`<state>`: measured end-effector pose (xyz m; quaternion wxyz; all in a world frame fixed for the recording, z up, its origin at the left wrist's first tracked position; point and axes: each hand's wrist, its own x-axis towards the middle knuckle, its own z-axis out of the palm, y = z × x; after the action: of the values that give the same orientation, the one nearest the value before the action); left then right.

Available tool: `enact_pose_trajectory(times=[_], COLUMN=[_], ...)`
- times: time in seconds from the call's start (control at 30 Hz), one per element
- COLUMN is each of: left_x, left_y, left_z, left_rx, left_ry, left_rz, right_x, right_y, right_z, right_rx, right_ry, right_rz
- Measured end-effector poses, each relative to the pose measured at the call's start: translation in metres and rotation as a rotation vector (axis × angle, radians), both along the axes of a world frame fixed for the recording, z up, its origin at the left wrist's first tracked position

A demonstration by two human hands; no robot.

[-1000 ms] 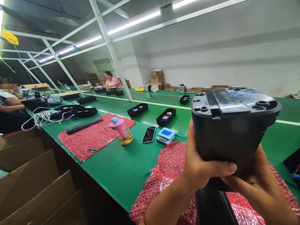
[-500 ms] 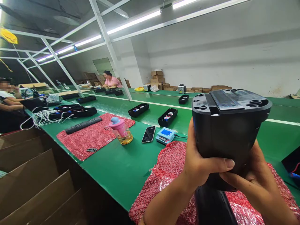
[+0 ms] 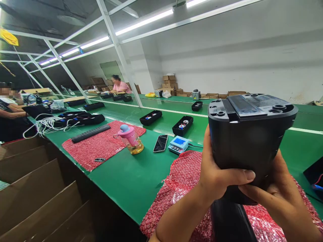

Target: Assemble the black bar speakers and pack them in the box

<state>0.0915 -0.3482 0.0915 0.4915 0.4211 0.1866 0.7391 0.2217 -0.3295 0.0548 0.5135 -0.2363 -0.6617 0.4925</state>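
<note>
A black plastic housing (image 3: 247, 144) is held up at the right, its end with round screw holes and a clear strip facing up. My left hand (image 3: 214, 171) wraps its left side, thumb across the front. My right hand (image 3: 275, 188) grips the lower right side, its thumb near the left one; its other fingers are partly hidden behind the housing. Below the hands, a long black part (image 3: 232, 222) lies on red bubble wrap (image 3: 186, 168).
A blue-screened device (image 3: 178, 144), a phone (image 3: 160, 143) and a pink-lidded bottle (image 3: 131, 139) stand left of the hands. Open black cases (image 3: 183, 125) lie on the green table (image 3: 121, 178). White cables (image 3: 42, 126) and seated people (image 3: 121, 87) are farther left.
The housing and both hands have shifted very slightly to the right. The grip looks the same.
</note>
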Motion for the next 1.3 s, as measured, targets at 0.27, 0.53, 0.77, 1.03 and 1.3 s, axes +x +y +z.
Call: enact_pose_trajectory(times=[0.27,0.53,0.77,1.03,1.3], left_x=[0.0017,0.0011,0.0014,0.0007,0.0008], left_y=[0.0012,0.0005,0.0002,-0.0007,-0.0029], left_z=[0.0002,-0.0001,0.0009,0.0003,-0.0003], left_rx=[-0.014,-0.009,-0.006,0.003,-0.015], left_ry=[0.016,-0.008,0.0,-0.055,-0.066], left_rz=[0.012,0.008,0.002,-0.03,-0.036], right_x=[0.0011,0.0004,0.0022,0.0014,0.0024], right_y=[0.0009,0.002,0.0004,-0.0008,-0.0013], right_z=[-0.0006,-0.0016,-0.0021,-0.0013,0.001], right_rx=[0.017,0.001,-0.003,-0.008,-0.016], right_ry=[-0.006,-0.008,-0.003,0.013,-0.011], right_rz=[-0.031,-0.022,-0.015,-0.015,0.0])
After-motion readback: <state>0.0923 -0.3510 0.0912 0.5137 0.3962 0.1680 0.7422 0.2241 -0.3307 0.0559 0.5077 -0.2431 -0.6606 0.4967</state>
